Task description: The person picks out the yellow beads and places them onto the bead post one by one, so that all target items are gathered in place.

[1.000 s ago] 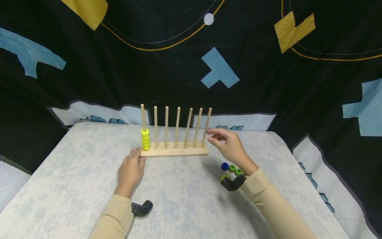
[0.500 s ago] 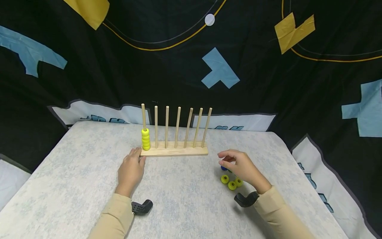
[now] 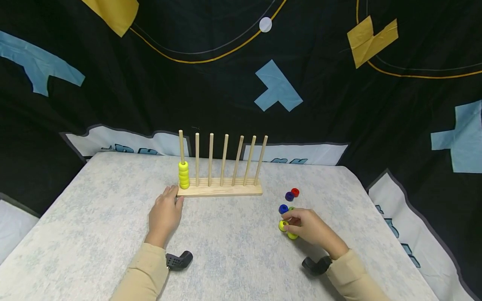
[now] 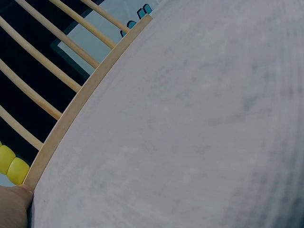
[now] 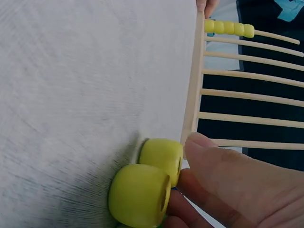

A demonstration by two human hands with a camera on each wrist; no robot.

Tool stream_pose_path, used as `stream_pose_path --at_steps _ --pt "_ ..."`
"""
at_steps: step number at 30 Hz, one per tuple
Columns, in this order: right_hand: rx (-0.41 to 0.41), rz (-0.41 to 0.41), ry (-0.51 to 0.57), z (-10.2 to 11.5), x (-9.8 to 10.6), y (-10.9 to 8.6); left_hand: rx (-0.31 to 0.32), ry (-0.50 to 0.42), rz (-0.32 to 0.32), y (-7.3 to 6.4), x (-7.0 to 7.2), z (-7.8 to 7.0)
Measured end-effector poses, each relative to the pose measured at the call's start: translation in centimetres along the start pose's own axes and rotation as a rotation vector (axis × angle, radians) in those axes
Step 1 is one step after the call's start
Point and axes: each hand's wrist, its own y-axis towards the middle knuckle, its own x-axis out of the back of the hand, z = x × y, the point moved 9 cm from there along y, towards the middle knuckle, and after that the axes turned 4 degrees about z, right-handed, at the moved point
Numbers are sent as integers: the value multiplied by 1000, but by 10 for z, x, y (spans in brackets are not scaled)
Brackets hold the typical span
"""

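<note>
A wooden peg rack stands on the table with a row of upright pegs; several yellow beads are stacked on its leftmost peg. My left hand holds the rack's left end, thumb at the front corner. To the right, my right hand is low over loose beads, thumb and index finger apart beside a yellow bead. In the right wrist view, two yellow beads lie by the thumb; no firm pinch shows. The hand partly hides a second yellow bead and a green bead.
Behind the right hand lie a blue bead, a purple bead and a red bead. A pale patterned cloth covers the table. At its far edge hangs a black curtain.
My right hand has moved from beside the rack's rightmost peg down and right to the loose beads, uncovering the blue, purple and red ones. The left hand and rack have stayed put.
</note>
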Motion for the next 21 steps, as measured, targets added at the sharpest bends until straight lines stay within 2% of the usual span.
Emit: stream_pose_path --at_steps 6,10,16,21 --pt "24 -25 -20 1 -3 0 3 1 4 0 0 0" --pt "12 -46 -47 1 -5 1 6 0 6 0 0 0" --pt "-12 -42 -62 0 -9 6 11 -4 10 0 0 0" --pt "4 -28 -96 3 -12 7 4 -5 0 0 1 0"
